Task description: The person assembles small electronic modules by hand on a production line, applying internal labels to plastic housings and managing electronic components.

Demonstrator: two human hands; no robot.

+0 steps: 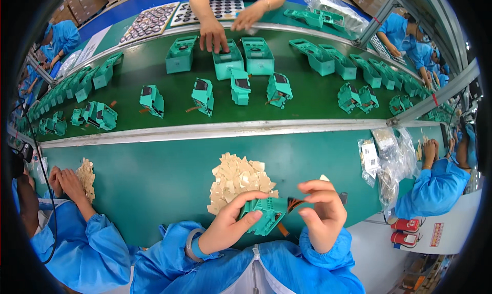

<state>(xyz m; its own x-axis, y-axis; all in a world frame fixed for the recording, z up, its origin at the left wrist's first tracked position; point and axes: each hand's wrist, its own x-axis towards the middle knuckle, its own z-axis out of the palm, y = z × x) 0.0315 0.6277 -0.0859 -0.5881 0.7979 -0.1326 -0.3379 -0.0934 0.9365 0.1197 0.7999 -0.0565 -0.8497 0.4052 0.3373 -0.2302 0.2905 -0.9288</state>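
My left hand (228, 227) is closed around a small green plastic housing (266, 216), its thumb lying across the near side. A dark ribbon cable (294, 204) with orange edges sticks out of the housing's right side. An orange strip (283, 229) hangs from its lower edge. Beside the ribbon cable is my right hand (325, 212), thumb and curled fingers apart, fingertips close to the cable; whether they touch it I cannot tell. Just beyond the housing lies a heap of flat beige pieces (241, 179) on the green table (154, 176).
A conveyor belt (179, 112) carries several green housings (204, 97) and open green boxes (259, 56). Across it, a co-worker's hand (212, 35) reaches into one box. Co-workers sit left (77, 237) and right (433, 181). Plastic bags (392, 163) lie at the table's right.
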